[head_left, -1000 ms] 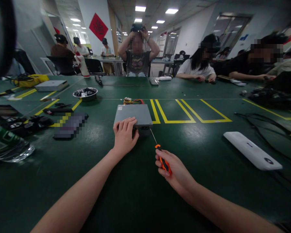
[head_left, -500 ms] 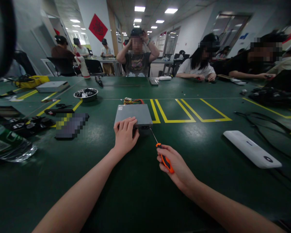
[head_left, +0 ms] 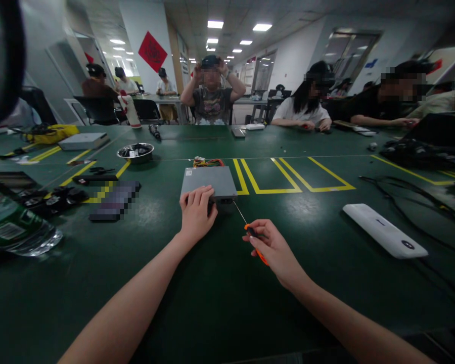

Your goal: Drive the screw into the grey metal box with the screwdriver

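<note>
A grey metal computer power supply (head_left: 209,181) lies flat on the green table, with a bundle of coloured wires (head_left: 208,162) at its far side. My left hand (head_left: 197,212) grips its near left part, fingers over the top and thumb at the front face. In my right hand (head_left: 271,245) is an orange and black screwdriver (head_left: 263,257), held by the handle between thumb and fingers. Its thin shaft points up and left, and the tip meets the lower right corner of the front face. Whether a screw sits under the tip is too small to tell.
A steel bowl (head_left: 135,152) of small parts stands at the back left, with a phone-like dark slab (head_left: 114,201) nearer. A water bottle (head_left: 15,227) lies at the left edge. On the right are a white power bank (head_left: 384,230) and black cables (head_left: 405,202). Several people sit beyond.
My right hand's fingers have shifted around the screwdriver handle, which has turned a little; the tip stays at the same corner. My left hand keeps its hold. The view has tilted slightly.
</note>
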### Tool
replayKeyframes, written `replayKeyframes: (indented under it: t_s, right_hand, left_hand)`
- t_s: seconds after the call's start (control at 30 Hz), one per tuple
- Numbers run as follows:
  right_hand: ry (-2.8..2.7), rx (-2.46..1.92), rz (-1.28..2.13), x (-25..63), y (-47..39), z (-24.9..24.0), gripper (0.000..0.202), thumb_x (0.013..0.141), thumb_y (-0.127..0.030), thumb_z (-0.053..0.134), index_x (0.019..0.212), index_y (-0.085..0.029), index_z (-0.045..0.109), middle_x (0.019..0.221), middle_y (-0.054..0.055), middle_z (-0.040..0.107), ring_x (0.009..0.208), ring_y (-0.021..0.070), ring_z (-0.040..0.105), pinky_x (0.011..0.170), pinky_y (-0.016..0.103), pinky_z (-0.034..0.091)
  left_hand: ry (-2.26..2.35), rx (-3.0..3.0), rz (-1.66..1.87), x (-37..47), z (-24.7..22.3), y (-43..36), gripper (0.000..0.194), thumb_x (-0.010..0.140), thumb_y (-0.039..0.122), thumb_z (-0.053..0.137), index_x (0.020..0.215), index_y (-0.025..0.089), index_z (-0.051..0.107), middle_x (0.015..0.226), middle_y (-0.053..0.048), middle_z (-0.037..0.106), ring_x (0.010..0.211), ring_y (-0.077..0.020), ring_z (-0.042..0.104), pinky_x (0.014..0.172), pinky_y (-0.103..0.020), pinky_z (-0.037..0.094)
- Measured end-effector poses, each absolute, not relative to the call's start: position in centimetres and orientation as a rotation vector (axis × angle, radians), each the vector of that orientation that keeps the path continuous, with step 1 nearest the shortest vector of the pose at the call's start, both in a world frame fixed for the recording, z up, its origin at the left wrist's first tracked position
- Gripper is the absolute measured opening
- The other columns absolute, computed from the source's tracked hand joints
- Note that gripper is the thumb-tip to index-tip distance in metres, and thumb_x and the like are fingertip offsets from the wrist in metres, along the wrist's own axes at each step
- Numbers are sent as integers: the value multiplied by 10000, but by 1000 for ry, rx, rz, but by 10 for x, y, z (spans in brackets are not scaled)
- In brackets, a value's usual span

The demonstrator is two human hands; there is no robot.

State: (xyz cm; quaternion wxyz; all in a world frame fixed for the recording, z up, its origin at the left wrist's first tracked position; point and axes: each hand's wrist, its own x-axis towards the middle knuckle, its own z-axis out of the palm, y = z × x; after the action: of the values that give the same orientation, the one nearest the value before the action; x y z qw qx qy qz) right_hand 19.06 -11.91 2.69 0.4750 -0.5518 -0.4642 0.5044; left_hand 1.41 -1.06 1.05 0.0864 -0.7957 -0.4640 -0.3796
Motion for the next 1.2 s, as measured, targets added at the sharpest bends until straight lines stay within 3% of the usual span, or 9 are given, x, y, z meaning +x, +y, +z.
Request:
replayKeyframes:
  t_s: [0.1,0.2,0.3,0.53,0.67,0.77,0.9,1.03,1.2]
  right_hand:
    - [-1207,-1388,1123,190,-122,27,255,748,-281,568,981,-211,493,972,46,538,913,178,552,646,277,471]
    - [-1344,-1407,974,188,-128,32,375,687,-164,590,1036,-223,468,1116,56,473,956,169,529,803,328,468]
    - [-1530,-1335,825,187,-133,36,394,685,-93,542,1042,-237,460,1216,66,373,984,173,525,848,355,467]
    - [-2032,-1459,391,206,-132,32,412,781,-125,480,1139,-312,565,1226,74,497,913,230,561,684,376,476]
    - [-2140,-1395,179,214,-124,39,420,800,-129,488,1163,-326,562,1201,61,552,837,184,580,688,316,453]
    - [-2195,-1303,-36,210,-118,45,296,799,-216,552,1079,-277,623,1051,70,629,699,137,577,619,257,437]
    - [-2335,-1019,-464,202,-114,39,152,813,-260,541,804,-160,655,971,119,641,615,118,566,538,234,428]
    - [-2382,-947,-339,210,-114,29,207,817,-293,522,678,-147,571,1001,138,611,716,156,593,584,264,478]
    - [-2478,-857,-49,223,-113,28,289,819,-272,438,1044,-105,509,1229,217,453,958,210,573,659,294,516]
  left_hand:
    - [-1377,-2372,-1129,14,10,-10,333,806,212,492,1137,228,465,1236,-71,542,1164,-237,445,963,-434,244]
    - [-1377,-2364,-1129,14,10,-10,335,804,212,493,1138,227,462,1234,-67,542,1165,-234,444,961,-429,248]
    - [-1379,-2360,-1126,14,9,-10,330,806,213,489,1135,228,463,1237,-61,541,1168,-228,443,965,-423,250]
    - [-1403,-2370,-1118,14,9,-10,334,806,210,485,1139,231,462,1241,-61,538,1170,-228,442,971,-426,245]
    - [-1410,-2371,-1109,13,9,-10,335,808,219,491,1141,226,457,1241,-55,537,1166,-220,439,968,-417,247]
    - [-1416,-2368,-1104,13,8,-10,338,806,218,495,1141,224,455,1244,-52,535,1166,-218,436,972,-416,243]
    - [-1413,-2369,-1100,14,8,-10,331,805,213,494,1133,229,459,1253,-43,531,1175,-217,431,979,-417,237]
    - [-1422,-2357,-1102,14,8,-10,324,805,214,492,1127,228,464,1250,-40,534,1176,-216,433,979,-414,244]
    - [-1417,-2355,-1096,14,9,-10,324,810,224,489,1133,228,461,1243,-42,538,1172,-218,438,979,-415,242]
